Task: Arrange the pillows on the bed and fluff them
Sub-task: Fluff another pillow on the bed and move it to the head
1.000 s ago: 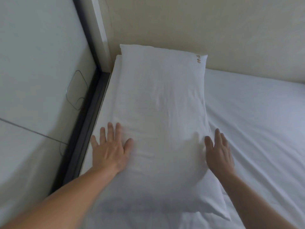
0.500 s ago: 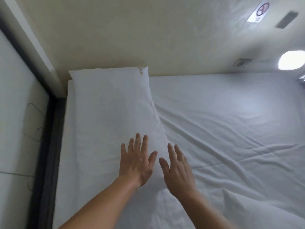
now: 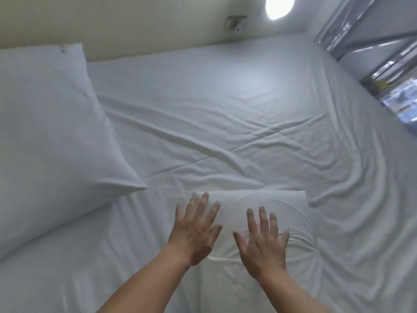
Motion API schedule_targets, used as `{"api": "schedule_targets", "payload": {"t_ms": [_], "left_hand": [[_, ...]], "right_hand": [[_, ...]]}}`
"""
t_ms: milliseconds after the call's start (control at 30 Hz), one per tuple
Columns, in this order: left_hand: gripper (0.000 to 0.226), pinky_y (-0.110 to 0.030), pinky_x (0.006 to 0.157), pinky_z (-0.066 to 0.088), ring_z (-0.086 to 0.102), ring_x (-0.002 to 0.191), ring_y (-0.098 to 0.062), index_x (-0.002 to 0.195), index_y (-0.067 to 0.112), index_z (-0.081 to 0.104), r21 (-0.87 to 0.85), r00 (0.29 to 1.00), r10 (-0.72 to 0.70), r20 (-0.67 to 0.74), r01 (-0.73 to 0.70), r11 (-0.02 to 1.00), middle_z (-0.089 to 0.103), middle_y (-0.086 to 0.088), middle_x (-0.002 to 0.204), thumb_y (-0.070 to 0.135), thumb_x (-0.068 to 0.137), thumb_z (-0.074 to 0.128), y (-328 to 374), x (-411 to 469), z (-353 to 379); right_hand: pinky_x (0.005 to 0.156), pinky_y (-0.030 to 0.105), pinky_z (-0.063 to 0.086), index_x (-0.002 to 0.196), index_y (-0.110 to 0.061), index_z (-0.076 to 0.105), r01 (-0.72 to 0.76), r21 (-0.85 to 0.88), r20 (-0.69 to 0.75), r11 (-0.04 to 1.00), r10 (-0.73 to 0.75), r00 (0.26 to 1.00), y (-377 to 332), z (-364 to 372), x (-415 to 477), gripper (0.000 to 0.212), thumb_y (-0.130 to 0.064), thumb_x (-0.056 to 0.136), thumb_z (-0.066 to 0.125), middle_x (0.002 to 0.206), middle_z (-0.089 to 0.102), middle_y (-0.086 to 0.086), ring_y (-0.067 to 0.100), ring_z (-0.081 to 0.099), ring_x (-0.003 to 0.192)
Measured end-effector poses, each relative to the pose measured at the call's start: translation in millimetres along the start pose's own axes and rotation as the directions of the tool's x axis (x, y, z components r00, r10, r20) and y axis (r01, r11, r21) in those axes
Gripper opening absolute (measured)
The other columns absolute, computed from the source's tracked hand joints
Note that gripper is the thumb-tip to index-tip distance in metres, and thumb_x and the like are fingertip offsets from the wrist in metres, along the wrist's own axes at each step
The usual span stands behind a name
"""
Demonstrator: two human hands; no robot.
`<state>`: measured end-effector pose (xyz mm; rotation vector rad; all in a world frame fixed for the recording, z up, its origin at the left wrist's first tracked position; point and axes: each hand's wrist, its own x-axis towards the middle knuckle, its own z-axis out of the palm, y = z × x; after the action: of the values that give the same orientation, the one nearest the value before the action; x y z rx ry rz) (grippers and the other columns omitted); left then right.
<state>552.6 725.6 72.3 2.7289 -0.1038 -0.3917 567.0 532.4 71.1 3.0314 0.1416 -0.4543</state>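
Pillows are two here, both soft, white and rectangular in cotton covers. One white pillow [image 3: 52, 132] lies far to the left of my hands, with its far end against the cream wall [image 3: 135, 19] at the head of the bed; it looks full and placed, so I judge this one is done. The second white pillow [image 3: 259, 213] lies directly under my hands, near me in the middle of the bed, not yet at the wall.

My left hand [image 3: 195, 231] and my right hand [image 3: 262, 240] are side by side, a little apart, both with flat palms and spread fingers. They grip nothing. They are blurred, so I cannot tell if they already press on the cover or are only above it.

What is left, in my judgement: to take this second pillow, fluff it, and put it beside the first one. The wrinkled white bed sheet [image 3: 225, 132] beyond my hands is free there.
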Motion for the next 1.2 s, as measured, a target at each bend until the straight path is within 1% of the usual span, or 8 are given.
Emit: {"api": "schedule_targets", "payload": {"t_ms": [100, 200, 267, 367, 467, 900, 1067, 1200], "left_hand": [[0.065, -0.067, 0.107, 0.007, -0.004, 0.144, -0.036, 0.148, 0.041, 0.004, 0.001, 0.995, 0.093, 0.042, -0.094, 0.996, -0.005, -0.003, 0.161, 0.062, 0.087, 0.013, 70, 18, 74], [0.067, -0.072, 0.105, -0.002, -0.015, 0.143, -0.037, 0.148, 0.04, 0.012, 0.002, 1.0, 0.013, 0.025, -0.013, 1.0, -0.007, -0.006, 0.16, 0.064, 0.086, 0.024, 96, 31, 131], [0.069, -0.074, 0.104, 0.005, -0.002, 0.144, -0.042, 0.146, 0.036, 0.026, -0.009, 0.999, 0.025, -0.028, -0.025, 1.0, 0.006, -0.013, 0.16, 0.061, 0.083, 0.038, 93, 40, 158], [0.073, -0.074, 0.105, 0.006, 0.007, 0.142, -0.045, 0.145, 0.033, 0.033, 0.023, 0.98, 0.101, -0.173, -0.098, 0.995, 0.014, -0.017, 0.158, 0.059, 0.078, 0.049, 78, 52, 192], [0.072, -0.072, 0.107, 0.007, 0.01, 0.142, -0.046, 0.143, 0.033, 0.037, 0.04, 0.956, 0.112, -0.271, -0.105, 0.994, 0.019, -0.017, 0.157, 0.056, 0.077, 0.051, 72, 55, 211], [0.065, -0.064, 0.111, 0.01, 0.015, 0.142, -0.041, 0.142, 0.031, 0.04, -0.024, 0.929, 0.095, -0.358, -0.111, 0.994, 0.022, -0.014, 0.156, 0.05, 0.08, 0.046, 72, 63, 228], [0.058, -0.058, 0.111, 0.018, 0.029, 0.138, -0.038, 0.135, 0.029, 0.05, -0.076, 0.929, 0.033, -0.368, -0.065, 0.995, 0.038, -0.015, 0.149, 0.045, 0.079, 0.049, 77, 63, 221], [0.043, -0.049, 0.098, 0.031, 0.049, 0.115, -0.035, 0.12, 0.028, 0.057, -0.078, 0.912, -0.028, -0.408, -0.004, 0.997, 0.055, -0.013, 0.126, 0.044, 0.081, 0.046, 82, 66, 218]], "right_hand": [[0.106, 0.067, 0.004, 0.147, -0.041, -0.01, -0.059, 0.029, 0.082, 0.998, 0.057, 0.995, 60, 57, -14, 0.08, -0.073, 0.078, 0.015, 0.157, -0.02, -0.002, 0.025, -0.023, 0.141], [0.103, 0.068, 0.019, 0.15, -0.035, 0.014, -0.024, 0.101, 0.066, 0.995, 0.018, 0.998, 75, 99, -8, 0.079, -0.051, 0.076, 0.038, 0.16, 0.006, 0.004, 0.03, -0.002, 0.145], [0.103, 0.064, 0.021, 0.148, -0.031, 0.025, 0.016, 0.15, -0.023, 0.989, -0.012, 1.0, 81, 128, -1, 0.077, -0.047, 0.076, 0.046, 0.157, 0.019, 0.006, 0.032, 0.012, 0.143], [0.106, 0.06, 0.019, 0.146, -0.029, 0.032, 0.062, 0.201, -0.192, 0.978, -0.023, 0.981, 89, 168, 9, 0.069, -0.053, 0.082, 0.041, 0.154, 0.028, 0.007, 0.032, 0.021, 0.141], [0.107, 0.06, 0.018, 0.144, -0.028, 0.036, 0.087, 0.206, -0.281, 0.975, -0.026, 0.959, 91, 187, 12, 0.064, -0.055, 0.085, 0.035, 0.153, 0.031, 0.007, 0.033, 0.024, 0.14], [0.106, 0.056, 0.02, 0.142, -0.031, 0.039, 0.133, 0.155, -0.407, 0.979, -0.06, 0.911, 97, 193, 27, 0.067, -0.057, 0.081, 0.043, 0.148, 0.038, 0.006, 0.031, 0.029, 0.138], [0.082, 0.047, 0.035, 0.124, -0.025, 0.056, 0.207, 0.11, -0.446, 0.972, -0.138, 0.885, 99, 179, 37, 0.054, -0.054, 0.079, 0.049, 0.12, 0.054, 0.009, 0.034, 0.051, 0.104], [0.067, 0.044, 0.036, 0.097, -0.022, 0.059, 0.275, 0.11, -0.46, 0.955, -0.196, 0.866, 99, 170, 50, 0.038, -0.052, 0.073, 0.057, 0.09, 0.054, 0.009, 0.033, 0.048, 0.078]]}}
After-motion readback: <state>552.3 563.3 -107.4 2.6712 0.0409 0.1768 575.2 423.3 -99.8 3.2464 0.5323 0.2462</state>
